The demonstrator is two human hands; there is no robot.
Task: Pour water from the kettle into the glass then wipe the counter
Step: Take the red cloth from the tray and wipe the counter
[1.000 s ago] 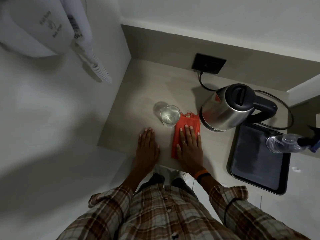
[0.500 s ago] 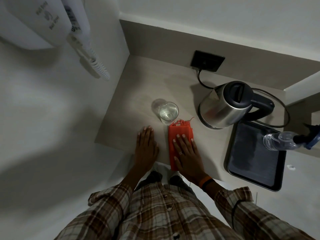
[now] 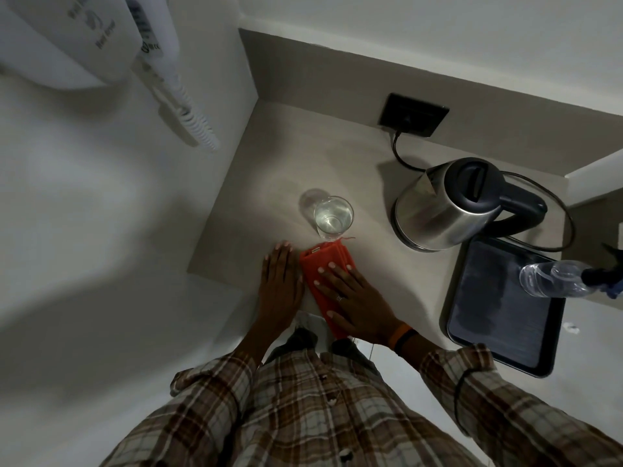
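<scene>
A clear glass with water in it stands on the beige counter. Right of it sits a steel kettle with a black lid and handle. Just in front of the glass lies a folded orange cloth. My right hand presses flat on the cloth, fingers spread, angled toward the left. My left hand lies flat on the counter right beside the cloth, holding nothing.
A black tray lies at the right, with a clear plastic bottle over its far corner. The kettle's cord runs to a black wall socket. A white wall phone hangs at the upper left. The counter's front edge is under my wrists.
My right hand has slid the orange cloth leftward and a little toward me, ending next to my left hand. The left hand stayed put.
</scene>
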